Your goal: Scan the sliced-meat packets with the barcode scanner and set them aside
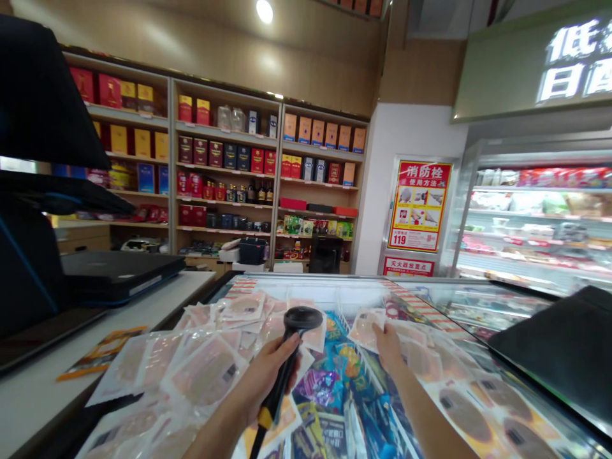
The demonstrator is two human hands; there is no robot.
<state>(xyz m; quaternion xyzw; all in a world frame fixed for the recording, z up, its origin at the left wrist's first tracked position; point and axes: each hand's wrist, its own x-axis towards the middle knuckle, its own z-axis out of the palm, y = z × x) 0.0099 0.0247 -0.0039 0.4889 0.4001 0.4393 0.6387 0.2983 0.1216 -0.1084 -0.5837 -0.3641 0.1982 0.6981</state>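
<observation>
My left hand (pixel 270 376) is wrapped round the handle of a black barcode scanner (pixel 303 317), its head up and its cable running down toward me. With the fingers of my right hand (pixel 389 344) I pinch the edge of a flat clear packet (pixel 367 328) with a pale label. Many similar flat packets (pixel 205 373) lie heaped on the left of the glass freezer top, under and beside my left arm. More packets (pixel 459 408) with round brownish contents are spread to the right of my right forearm.
Below the glass lie colourful wrapped goods (pixel 329 389). A checkout counter (pixel 29 408) on the left bears a black terminal (pixel 43 153) and an orange packet (pixel 102 352). A dark slanted panel (pixel 559 350) stands at right. Shelves of boxes (pixel 227 153) line the back wall.
</observation>
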